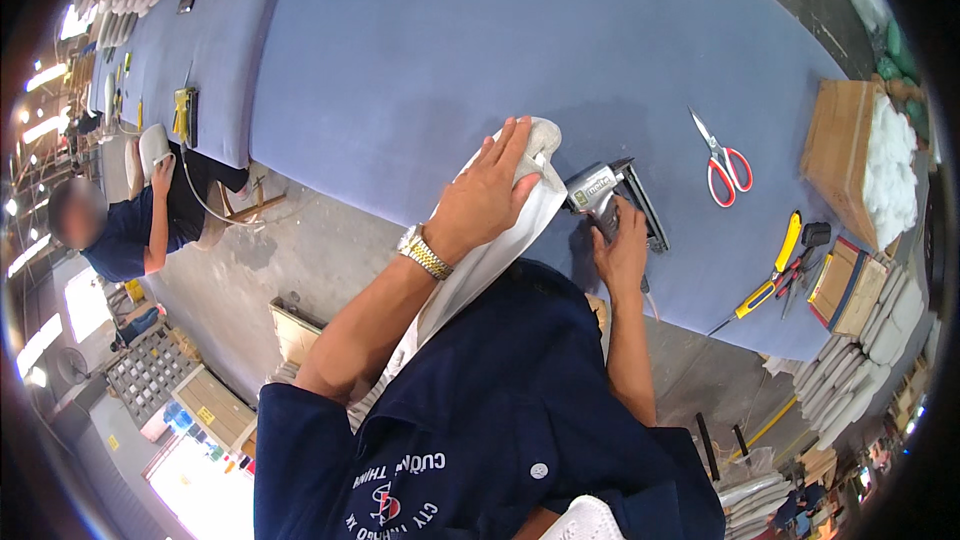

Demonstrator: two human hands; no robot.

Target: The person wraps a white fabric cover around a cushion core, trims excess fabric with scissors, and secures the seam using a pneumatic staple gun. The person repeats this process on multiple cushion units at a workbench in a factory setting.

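Padded piece, pale and long, lies across the near edge of the blue table and down against the person's body. Left hand is flat on it, fingers extended, thumb apart. Right hand is wrapped around the grip of the staple gun, whose nose is just beside the piece; contact cannot be told. Judged handling: piece light, soft outside, cover liable to slip; best held flat-palmed near its end. Gun rigid, heavier; hold by the grip. Writing: dark lettering on the gun's silver body, white lettering on the navy shirt.
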